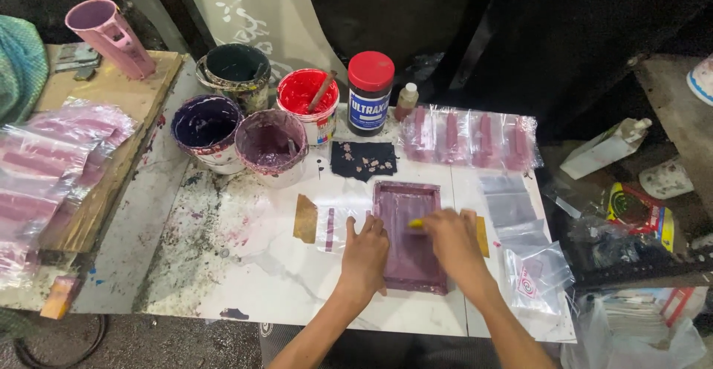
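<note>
Left hand (365, 254) lies flat on the purple screen frame (411, 237), right hand (451, 237) grasping a yellow-tipped tool (416, 223).

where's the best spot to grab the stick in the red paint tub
Probably by its bare upper end, coming from above and from the right. The stick leans in the red paint tub with that end poking above the rim, while its lower end sits in the paint.
</note>
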